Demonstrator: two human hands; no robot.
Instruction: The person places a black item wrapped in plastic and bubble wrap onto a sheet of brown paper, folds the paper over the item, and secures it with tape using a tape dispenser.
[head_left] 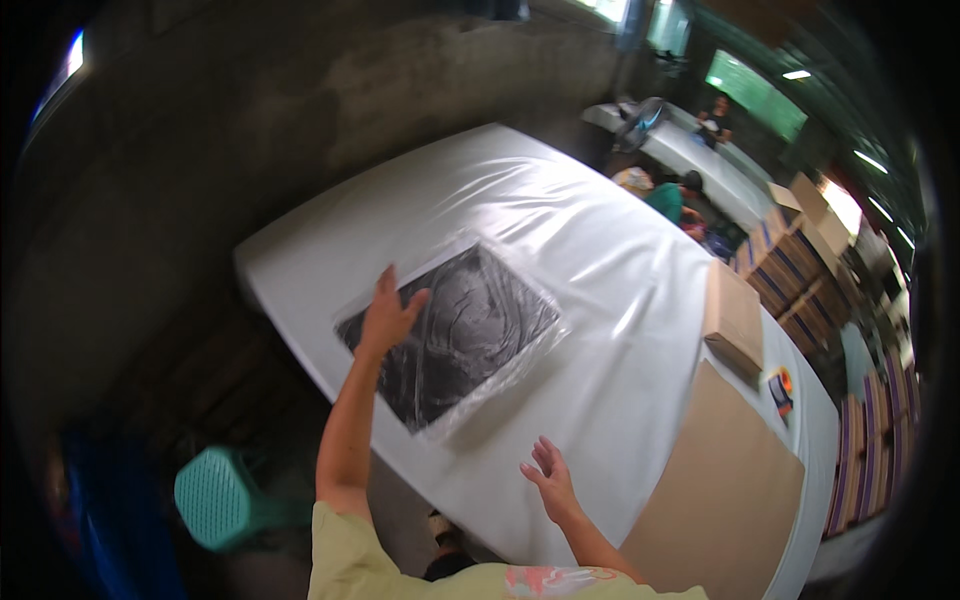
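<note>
Panel (470,320): dark, flat, rect., in clear plastic wrap; lies on table (625,375) under glossy white cover, L half, one corner close to near edge; wrap wrinkled, extends past panel sides.

L hand (390,322): above panel's L side, palm down; thumb apart from fingers, fingers extended, nothing pinched; contact w/ wrap: cannot tell.

R hand (553,488): over table by near edge, apart from panel; fingers loosely spread, thumb apart, nothing held.

Other items: brown cardboard sheet (720,490), flat at R end of table, reaching near edge; brown box (735,315), beyond sheet, by far edge; orange-and-dark item (782,392), beside box, nr far R corner, exact type unclear; green stool (215,498), on floor off near edge, L side; stacked cartons (790,270), past far edge.
</note>
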